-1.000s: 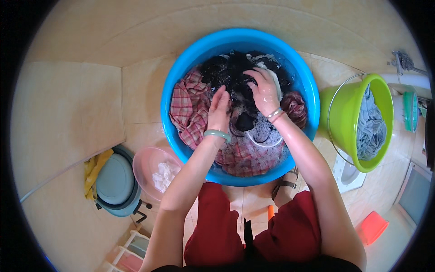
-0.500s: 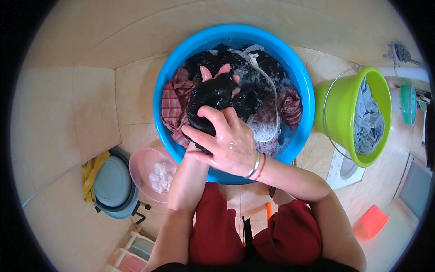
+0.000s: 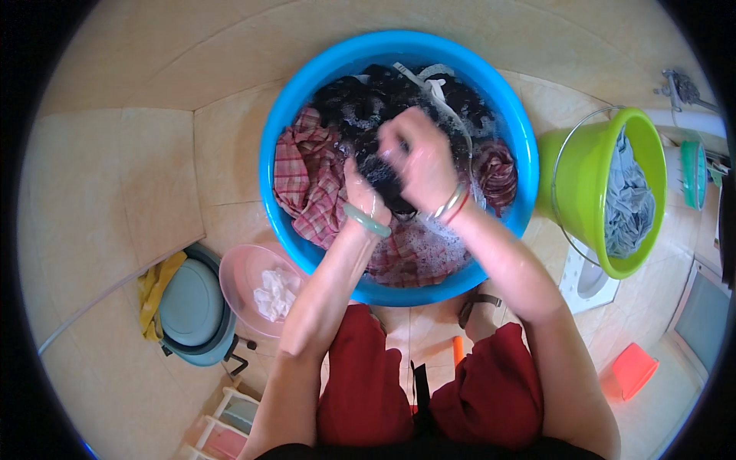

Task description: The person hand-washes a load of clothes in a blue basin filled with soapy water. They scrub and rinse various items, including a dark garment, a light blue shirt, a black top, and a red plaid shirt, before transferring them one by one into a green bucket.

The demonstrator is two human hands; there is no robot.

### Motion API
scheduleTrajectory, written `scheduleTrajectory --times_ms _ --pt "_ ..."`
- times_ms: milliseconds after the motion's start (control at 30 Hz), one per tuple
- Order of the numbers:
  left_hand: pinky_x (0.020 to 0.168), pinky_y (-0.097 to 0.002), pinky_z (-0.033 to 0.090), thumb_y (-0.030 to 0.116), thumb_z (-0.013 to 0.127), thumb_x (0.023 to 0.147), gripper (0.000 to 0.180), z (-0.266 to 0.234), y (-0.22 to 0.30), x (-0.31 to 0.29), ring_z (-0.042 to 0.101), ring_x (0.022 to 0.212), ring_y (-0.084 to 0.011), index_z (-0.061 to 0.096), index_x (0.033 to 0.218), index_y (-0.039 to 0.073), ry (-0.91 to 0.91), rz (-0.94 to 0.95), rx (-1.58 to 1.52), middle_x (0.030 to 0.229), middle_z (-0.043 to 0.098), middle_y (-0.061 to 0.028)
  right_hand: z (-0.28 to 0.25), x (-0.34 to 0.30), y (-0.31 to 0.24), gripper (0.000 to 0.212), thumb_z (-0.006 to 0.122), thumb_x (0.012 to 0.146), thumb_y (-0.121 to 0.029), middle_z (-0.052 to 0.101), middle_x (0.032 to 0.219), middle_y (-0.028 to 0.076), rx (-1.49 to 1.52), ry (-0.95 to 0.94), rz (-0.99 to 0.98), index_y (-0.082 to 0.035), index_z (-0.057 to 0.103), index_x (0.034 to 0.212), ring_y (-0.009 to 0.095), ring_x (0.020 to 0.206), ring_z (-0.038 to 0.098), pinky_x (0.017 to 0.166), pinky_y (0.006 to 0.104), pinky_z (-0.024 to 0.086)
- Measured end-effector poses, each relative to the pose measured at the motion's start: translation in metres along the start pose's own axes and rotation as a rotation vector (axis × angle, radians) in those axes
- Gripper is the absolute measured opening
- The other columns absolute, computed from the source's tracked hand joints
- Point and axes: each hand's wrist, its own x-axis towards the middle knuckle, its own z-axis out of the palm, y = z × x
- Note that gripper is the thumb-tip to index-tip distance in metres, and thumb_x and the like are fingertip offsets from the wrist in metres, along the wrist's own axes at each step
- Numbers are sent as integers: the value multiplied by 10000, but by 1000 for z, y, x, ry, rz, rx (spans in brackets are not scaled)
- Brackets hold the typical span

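A blue basin [image 3: 526, 192] holds soapy water and wet clothes. Black cloth [image 3: 381, 175] is bunched between my two hands over the middle of it. My left hand [image 3: 360, 190], below a green bangle, is closed on this black garment; most of its fingers are hidden. Blurred by motion, my right hand [image 3: 423, 157] has its fingers curled on the same cloth, with a silver bracelet and red string at the wrist. Pink plaid cloth [image 3: 310, 184] lies at the basin's left and under the suds in front. A white cord [image 3: 438, 90] trails over the dark clothes.
At right, a lime-green bucket [image 3: 571, 184] holds grey-blue cloth [image 3: 629, 199]. A pink basin [image 3: 238, 295] with white cloth [image 3: 276, 295] stands at lower left, beside folded grey-blue basins [image 3: 192, 303] and a yellow cloth [image 3: 159, 295]. An orange-red container [image 3: 635, 372] lies lower right.
My right hand has lifted up and right off my left wrist. The black garment has dropped lower and bunched smaller, uncovering my left hand's back and more plaid cloth in front.
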Motion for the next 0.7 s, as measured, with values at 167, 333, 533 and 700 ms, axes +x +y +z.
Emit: scheduleTrajectory --times_ms 167,333,533,700 --pt "890 -253 442 351 552 1001 393 3 5 35 561 956 -90 648 1151 0 150 245 619 1066 636 -9 -3 -5 79 200 606 950 -245 602 913 170 -195 169 205 -52 632 906 357 893 612 749 434 489" --pt "1127 -337 297 113 583 961 532 -18 17 34 348 1384 -194 415 1466 103 -167 301 745 1516 368 -91 -3 -27 94 518 693 828 -93 495 1216 199 -369 118 -31 -161 557 1323 408 1050 548 868 443 497" --pt "1070 -296 389 -34 627 894 540 -62 -10 64 507 1253 -166 519 1404 105 -162 231 829 1373 551 -57 17 -47 126 683 558 757 99 494 1249 203 -501 -236 118 -240 535 1350 404 1067 557 902 441 509" --pt "1096 -412 327 197 580 985 490 -31 3 38 434 1318 -202 450 1458 215 -19 -30 440 1436 482 -52 23 -24 131 425 638 773 24 565 1171 161 -235 -74 324 -145 655 1163 380 1053 566 940 418 473"
